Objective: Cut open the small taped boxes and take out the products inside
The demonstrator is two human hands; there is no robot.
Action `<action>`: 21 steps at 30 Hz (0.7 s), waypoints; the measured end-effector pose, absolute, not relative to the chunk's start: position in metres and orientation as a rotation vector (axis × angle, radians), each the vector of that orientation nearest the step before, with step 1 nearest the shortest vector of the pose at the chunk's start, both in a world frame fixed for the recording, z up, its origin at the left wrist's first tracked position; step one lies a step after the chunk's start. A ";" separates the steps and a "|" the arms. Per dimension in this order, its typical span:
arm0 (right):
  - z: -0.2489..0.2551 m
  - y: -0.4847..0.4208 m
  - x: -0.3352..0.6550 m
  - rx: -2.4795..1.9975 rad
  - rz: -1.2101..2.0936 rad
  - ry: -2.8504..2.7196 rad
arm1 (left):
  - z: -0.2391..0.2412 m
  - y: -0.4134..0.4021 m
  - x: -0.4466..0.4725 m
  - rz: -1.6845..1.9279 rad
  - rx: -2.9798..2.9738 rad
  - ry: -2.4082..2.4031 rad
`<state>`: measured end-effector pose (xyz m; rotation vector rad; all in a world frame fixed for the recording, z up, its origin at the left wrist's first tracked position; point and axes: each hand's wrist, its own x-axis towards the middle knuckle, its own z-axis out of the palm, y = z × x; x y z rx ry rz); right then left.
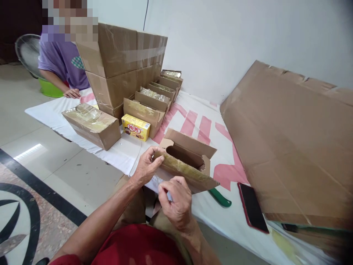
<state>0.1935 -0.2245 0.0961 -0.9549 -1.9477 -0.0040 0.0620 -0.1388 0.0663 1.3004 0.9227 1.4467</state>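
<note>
An open cardboard box (187, 176) stands in front of me, its long flaps raised and its inside dark. My left hand (147, 163) grips the box's near left corner, thumb on the outer side of the tape-covered flap. Just in front of the box, my right hand (176, 200) is closed with curled fingers; whatever they hold, if anything, is hidden. A green handle (220, 197) sticks out from behind the box's right end, the rest of it covered. Left of the box, a small yellow printed carton (135, 127) stands against another open cardboard box (145, 114).
A taped carton (92, 125) lies at the table's left edge. Behind it rise stacked large boxes (118, 55), with a row of opened boxes (165, 86) alongside. A phone (252, 208) and a big cardboard sheet (298, 147) are on the right. A person in purple (62, 59) sits across.
</note>
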 end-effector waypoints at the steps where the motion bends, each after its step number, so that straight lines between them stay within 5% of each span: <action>1: 0.098 -0.228 0.198 -0.978 0.060 -1.897 | 0.067 -0.138 0.061 1.440 1.301 0.917; 10: 0.110 -0.291 0.301 -1.268 0.548 -1.557 | 0.076 -0.154 0.053 1.392 1.338 1.028; 21: 0.060 -0.368 0.475 -1.901 0.301 -0.863 | 0.082 -0.168 0.054 1.423 1.250 1.220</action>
